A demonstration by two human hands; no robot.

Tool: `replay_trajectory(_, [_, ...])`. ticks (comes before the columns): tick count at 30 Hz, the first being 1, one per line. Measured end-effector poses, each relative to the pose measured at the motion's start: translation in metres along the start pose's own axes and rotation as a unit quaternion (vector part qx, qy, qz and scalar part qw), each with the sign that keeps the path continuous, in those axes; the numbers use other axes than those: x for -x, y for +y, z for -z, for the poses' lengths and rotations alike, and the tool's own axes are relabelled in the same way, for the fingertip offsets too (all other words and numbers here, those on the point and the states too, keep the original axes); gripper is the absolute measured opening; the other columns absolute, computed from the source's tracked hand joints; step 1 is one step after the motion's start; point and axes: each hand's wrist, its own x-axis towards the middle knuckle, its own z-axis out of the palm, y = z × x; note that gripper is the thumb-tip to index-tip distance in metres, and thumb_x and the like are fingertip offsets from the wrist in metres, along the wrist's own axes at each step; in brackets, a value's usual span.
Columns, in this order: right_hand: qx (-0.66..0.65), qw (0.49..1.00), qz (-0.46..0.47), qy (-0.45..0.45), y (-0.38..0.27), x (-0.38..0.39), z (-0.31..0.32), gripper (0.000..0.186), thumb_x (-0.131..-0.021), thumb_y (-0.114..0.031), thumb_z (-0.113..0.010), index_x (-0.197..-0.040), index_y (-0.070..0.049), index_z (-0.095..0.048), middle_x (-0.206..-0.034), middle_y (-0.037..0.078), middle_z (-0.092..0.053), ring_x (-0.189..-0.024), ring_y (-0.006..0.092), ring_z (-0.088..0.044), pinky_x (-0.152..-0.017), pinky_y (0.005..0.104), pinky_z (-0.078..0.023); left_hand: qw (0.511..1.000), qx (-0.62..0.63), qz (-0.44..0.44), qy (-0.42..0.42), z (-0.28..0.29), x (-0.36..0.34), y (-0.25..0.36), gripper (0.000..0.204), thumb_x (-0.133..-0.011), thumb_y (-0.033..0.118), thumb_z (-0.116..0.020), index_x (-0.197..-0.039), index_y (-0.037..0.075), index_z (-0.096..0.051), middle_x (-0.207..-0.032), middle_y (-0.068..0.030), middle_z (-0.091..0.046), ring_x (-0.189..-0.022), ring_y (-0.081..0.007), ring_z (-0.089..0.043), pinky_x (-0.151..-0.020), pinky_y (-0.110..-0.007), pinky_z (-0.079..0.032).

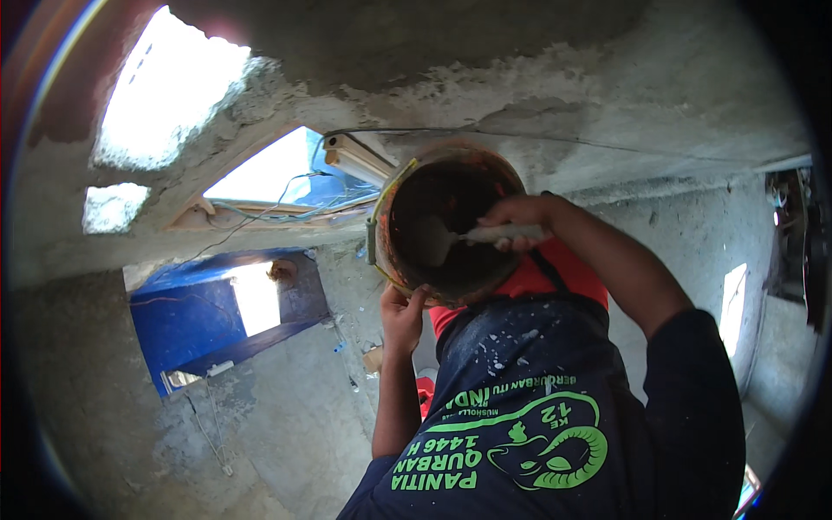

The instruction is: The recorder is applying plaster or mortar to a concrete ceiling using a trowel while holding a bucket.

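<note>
A bucket [505, 171] with a mortar-smeared rim is tilted so that its dark inside faces me. Its yellow-green carrying handle [373, 241] hangs along the left side. With my left hand [403, 319] I grip the lower left rim, thumb up against the edge. My right hand [524, 217] reaches over the bucket's mouth and is closed around the grip of a trowel [436, 240]. The trowel's grey, mortar-coated blade lies inside the bucket. How much material the bucket holds is too dark to tell.
Rough grey plaster covers the wall [641, 95]. At the left is a bright opening with a wooden frame [251, 221] and loose cables [286, 198]. A blue-painted recess [186, 316] sits below it. A red object [425, 394] shows beside my left forearm.
</note>
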Motion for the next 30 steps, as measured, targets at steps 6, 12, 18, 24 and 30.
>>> replay_trajectory(6, [-0.229,0.962,0.139,-0.052,0.055,0.049,-0.021,0.056,-0.111,-0.04,-0.041,-0.145,0.004,-0.048,-0.071,0.008,-0.052,-0.048,0.0109,-0.044,-0.037,0.024,-0.038,0.997,0.071,0.018,0.02,0.01,-0.001,-0.012,0.018,-0.095,0.0,-0.065,-0.113,-0.002,-0.065,-0.102,-0.0102,-0.074,-0.09,-0.0175,-0.073,-0.078,-0.031,-0.061])
replay_trajectory(12, [-0.039,0.925,0.373,-0.066,0.064,0.084,-0.054,0.062,-0.106,-0.044,-0.051,-0.141,0.008,-0.047,-0.084,0.015,-0.06,-0.062,0.0158,-0.059,-0.043,0.0283,-0.045,0.998,0.064,0.024,0.007,0.01,-0.006,0.002,0.021,-0.093,-0.003,-0.063,-0.114,-0.003,-0.065,-0.101,-0.0105,-0.075,-0.089,-0.0188,-0.074,-0.082,-0.032,-0.061])
replay_trajectory(18, [0.225,0.778,0.514,0.284,0.037,0.085,-0.091,0.051,-0.105,-0.032,-0.059,-0.142,0.001,-0.047,-0.087,0.009,-0.061,-0.061,0.015,-0.058,-0.056,0.0299,-0.048,0.994,0.085,-0.047,0.05,0.012,-0.015,-0.009,0.022,-0.09,-0.004,-0.061,-0.111,-0.005,-0.067,-0.099,-0.0095,-0.075,-0.085,-0.0167,-0.072,-0.082,-0.031,-0.057])
replay_trajectory(24, [0.44,0.54,0.521,0.493,0.001,0.069,-0.083,0.025,-0.096,-0.011,-0.062,-0.117,0.001,-0.065,-0.093,0.02,-0.069,-0.08,0.037,-0.069,-0.072,0.0409,-0.055,0.982,0.145,-0.013,0.124,0.031,0.013,-0.004,0.021,-0.088,0.001,-0.063,-0.107,-0.003,-0.069,-0.095,-0.0097,-0.076,-0.082,-0.018,-0.073,-0.079,-0.031,-0.057])
replay_trajectory(30, [0.425,0.489,0.544,0.533,-0.01,0.052,-0.05,0.025,-0.097,-0.014,-0.062,-0.115,0.003,-0.06,-0.088,0.02,-0.067,-0.076,0.0372,-0.067,-0.07,0.0415,-0.054,0.968,0.17,0.02,0.185,0.054,0.042,-0.022,0.026,-0.084,-0.001,-0.063,-0.11,-0.001,-0.068,-0.102,-0.0105,-0.074,-0.089,-0.0223,-0.073,-0.083,-0.036,-0.058])
